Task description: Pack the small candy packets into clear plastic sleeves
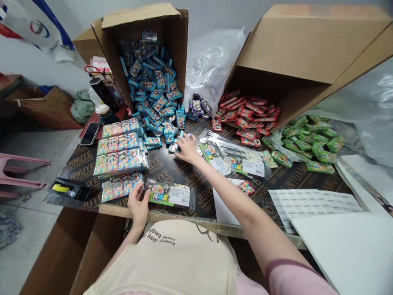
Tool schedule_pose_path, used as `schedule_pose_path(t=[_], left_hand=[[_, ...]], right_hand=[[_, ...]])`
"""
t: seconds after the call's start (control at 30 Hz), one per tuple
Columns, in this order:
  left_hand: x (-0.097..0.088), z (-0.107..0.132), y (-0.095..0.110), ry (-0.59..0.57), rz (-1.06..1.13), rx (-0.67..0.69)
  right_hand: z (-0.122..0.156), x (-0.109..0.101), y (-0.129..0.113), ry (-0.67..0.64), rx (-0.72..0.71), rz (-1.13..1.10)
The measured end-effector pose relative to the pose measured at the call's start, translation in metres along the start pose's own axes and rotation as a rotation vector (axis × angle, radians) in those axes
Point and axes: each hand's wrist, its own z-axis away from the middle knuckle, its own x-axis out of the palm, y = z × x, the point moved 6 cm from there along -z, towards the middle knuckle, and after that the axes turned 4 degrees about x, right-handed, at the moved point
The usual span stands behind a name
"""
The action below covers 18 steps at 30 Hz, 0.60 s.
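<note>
My left hand (138, 203) is at the table's front edge, fingers curled, with the thumb at the left end of a clear bag with a printed green-and-black card (168, 193). Just beyond its fingers lies a packed row of small colourful boxes (118, 188). My right hand (186, 149) reaches forward, fingers spread and pointing down, among loose small blue boxes (170, 130); its fingertips partly hide what they touch. Left of it stand stacked clear packs of colourful boxes (119, 153). Right of it lie more bags with printed cards (215, 155).
Cartons hold blue boxes (153, 82) and red boxes (245, 112). Purple boxes (199, 105) spill from a plastic bag; green boxes (313, 137) lie at right. A phone (90, 133), a tape dispenser (69, 189) and label sheets (316, 203) are also on the table.
</note>
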Motion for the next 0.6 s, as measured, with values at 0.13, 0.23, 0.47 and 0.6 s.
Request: schedule_pose_path(t=[0.13, 0.23, 0.47, 0.6], left_hand=[[0.012, 0.006, 0.032, -0.146, -0.202, 0.351], [0.041, -0.002, 0.043, -0.398, -0.191, 0.404], [0.088, -0.047, 0.020, -0.498, 0.068, 0.007], [0.111, -0.047, 0.030, -0.590, 0.288, -0.203]], right_hand=[[-0.016, 0.014, -0.017, -0.059, -0.101, 0.111], [-0.017, 0.013, -0.024, -0.079, -0.129, 0.142], [0.019, -0.019, -0.011, -0.064, -0.128, -0.283], [0.052, -0.039, -0.009, -0.079, -0.031, -0.768]])
